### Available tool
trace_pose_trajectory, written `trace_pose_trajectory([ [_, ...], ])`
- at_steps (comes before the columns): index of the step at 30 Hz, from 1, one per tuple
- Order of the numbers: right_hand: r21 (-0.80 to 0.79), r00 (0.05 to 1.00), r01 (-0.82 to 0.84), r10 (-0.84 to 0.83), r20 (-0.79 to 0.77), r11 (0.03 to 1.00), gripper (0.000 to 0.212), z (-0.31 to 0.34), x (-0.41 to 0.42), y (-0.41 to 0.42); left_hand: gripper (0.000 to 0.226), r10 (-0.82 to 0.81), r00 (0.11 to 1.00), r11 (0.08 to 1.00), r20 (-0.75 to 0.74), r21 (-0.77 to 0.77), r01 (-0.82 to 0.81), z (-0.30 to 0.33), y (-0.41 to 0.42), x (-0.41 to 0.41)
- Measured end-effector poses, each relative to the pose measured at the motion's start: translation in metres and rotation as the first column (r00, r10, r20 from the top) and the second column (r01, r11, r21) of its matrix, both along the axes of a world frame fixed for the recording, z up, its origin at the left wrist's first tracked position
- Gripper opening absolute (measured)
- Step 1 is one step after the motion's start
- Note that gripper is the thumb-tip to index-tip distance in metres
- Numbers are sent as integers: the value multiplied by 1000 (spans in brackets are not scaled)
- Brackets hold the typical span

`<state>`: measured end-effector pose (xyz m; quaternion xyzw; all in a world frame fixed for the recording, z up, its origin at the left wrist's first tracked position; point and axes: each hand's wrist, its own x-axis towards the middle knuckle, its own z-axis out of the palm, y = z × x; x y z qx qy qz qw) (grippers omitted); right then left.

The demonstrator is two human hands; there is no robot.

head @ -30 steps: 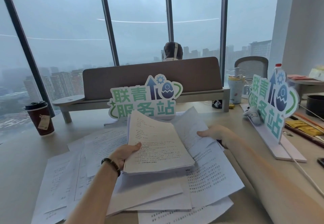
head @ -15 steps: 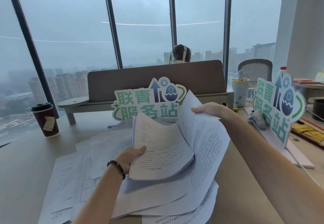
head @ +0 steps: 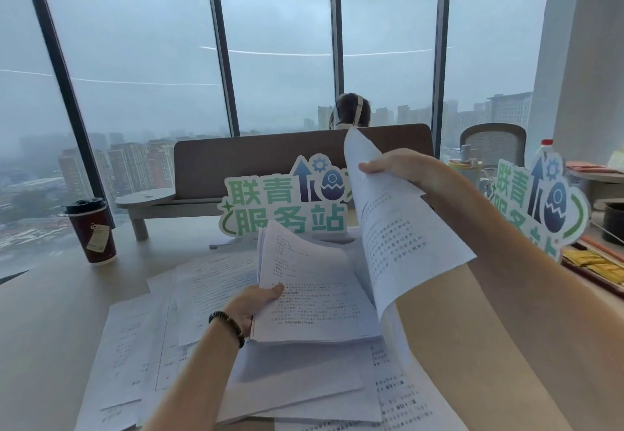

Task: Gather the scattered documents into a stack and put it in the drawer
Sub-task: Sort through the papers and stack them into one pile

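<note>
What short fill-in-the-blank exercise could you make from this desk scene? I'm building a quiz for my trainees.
1. The left hand grips a stack of papers, and its wrist wears a beaded ____.
2. The right hand lifts a single ____ of paper above the desk.
3. The coffee cup at the left of the desk has a ____ lid.
4. The green sign stands ____ the stack of papers.

Missing words: bracelet; sheet; black; behind
</note>
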<state>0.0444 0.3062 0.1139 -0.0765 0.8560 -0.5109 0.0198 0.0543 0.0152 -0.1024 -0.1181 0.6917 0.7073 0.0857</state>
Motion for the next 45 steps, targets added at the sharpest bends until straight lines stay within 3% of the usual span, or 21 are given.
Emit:
trace_pose_trajectory([
  [6,-270,993,-46,14,-119,962,29,7,19,2,22,6,1000,999,-21,42,-5,3,0,3],
  [12,-514,998,-20,-11,-58,857,14,-37,2,13,28,-42,996,997,-74,57,46,6,0,8],
  [14,-481,1000,10,-21,-17,877,9,-66,-10,14,46,-42,997,997,-66,68,46,6,0,5],
  [18,-349,986,134,-89,143,927,28,-125,-30,14,45,-36,997,973,-72,223,51,9,0,1],
  [21,-315,967,232,-182,180,920,23,-161,-41,12,39,-109,992,949,-68,290,124,11,1,6],
  [26,-443,933,343,-245,263,828,10,-191,-46,3,32,-141,988,977,-67,153,150,10,6,13],
  [32,-438,930,361,-283,234,824,6,-192,-49,7,18,-28,996,997,-87,74,35,5,7,5],
  [45,-543,909,417,-322,264,729,16,-187,-46,9,14,74,985,997,-155,16,-72,6,3,3],
])
